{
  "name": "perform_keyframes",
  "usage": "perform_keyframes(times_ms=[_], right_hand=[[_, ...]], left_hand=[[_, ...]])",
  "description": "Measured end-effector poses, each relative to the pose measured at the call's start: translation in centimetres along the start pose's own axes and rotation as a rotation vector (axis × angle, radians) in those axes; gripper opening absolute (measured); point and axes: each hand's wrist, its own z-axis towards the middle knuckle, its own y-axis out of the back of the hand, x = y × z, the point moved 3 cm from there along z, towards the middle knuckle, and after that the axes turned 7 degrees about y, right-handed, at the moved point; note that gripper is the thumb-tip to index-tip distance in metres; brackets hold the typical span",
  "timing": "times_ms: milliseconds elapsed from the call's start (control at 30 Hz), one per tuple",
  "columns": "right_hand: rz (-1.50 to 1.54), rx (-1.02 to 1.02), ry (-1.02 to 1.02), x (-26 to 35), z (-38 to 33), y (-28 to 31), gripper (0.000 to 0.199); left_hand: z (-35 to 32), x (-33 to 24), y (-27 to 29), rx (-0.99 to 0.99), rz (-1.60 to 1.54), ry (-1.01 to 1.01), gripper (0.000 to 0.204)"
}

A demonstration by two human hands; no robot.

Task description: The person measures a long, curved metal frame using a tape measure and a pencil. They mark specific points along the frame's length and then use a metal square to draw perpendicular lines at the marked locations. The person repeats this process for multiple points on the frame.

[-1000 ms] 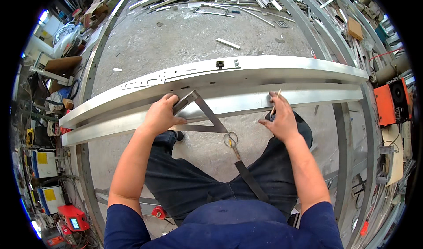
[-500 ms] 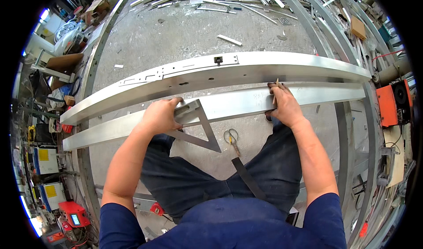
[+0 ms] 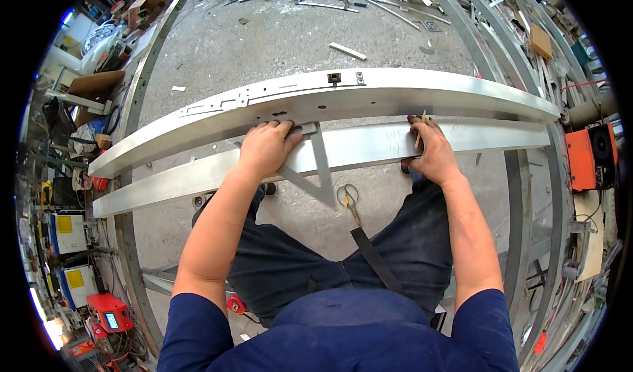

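Two long silver aluminium beams lie side by side above the grey concrete floor (image 3: 264, 42): the upper channelled beam (image 3: 395, 98) and, touching its near edge, the lower flat beam (image 3: 369, 144). Left hand (image 3: 264, 149), fingers curled and pressing down, pins a grey metal triangular square (image 3: 321, 168) across the lower beam's near edge, its fingertips (image 3: 280, 127) reaching the seam between the beams. Right hand (image 3: 432, 151) rests further toward the lower beam's right end, pinching a thin pencil-like marker (image 3: 420, 129) upright against the seam. Judged risks: the square may pivot if the left grip slackens, skewing any line; the lower beam could slide along its supports under uneven pressure. Scissors (image 3: 348, 197) hang from a dark strap (image 3: 376, 260) below.
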Motion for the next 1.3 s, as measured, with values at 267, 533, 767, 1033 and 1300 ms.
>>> perform_keyframes(times_ms=[267, 533, 767, 1033, 1300], right_hand=[[-0.017, 0.055, -0.011, -0.5, 0.0, -0.3, 0.087], [-0.039, -0.008, 0.011, -0.3, 0.0, -0.3, 0.072], [-0.035, 0.006, 0.008, -0.6, -0.2, -0.5, 0.073], [0.023, 0.008, 0.008, -0.1, 0.0, 0.1, 0.077], [0.784, -0.138, -0.106, 7.0, 0.2, -1.9, 0.041]], left_hand=[[1.2, 0.7, 0.6, 0.098, -0.019, 0.059, 0.038], [0.4, 0.1, 0.0, 0.084, -0.099, -0.016, 0.039], [0.8, -0.1, -0.6, 0.130, -0.065, -0.061, 0.040], [0.9, 0.1, -0.8, 0.101, -0.058, -0.065, 0.038], [0.8, 0.5, -1.0, 0.082, -0.050, -0.089, 0.037]])
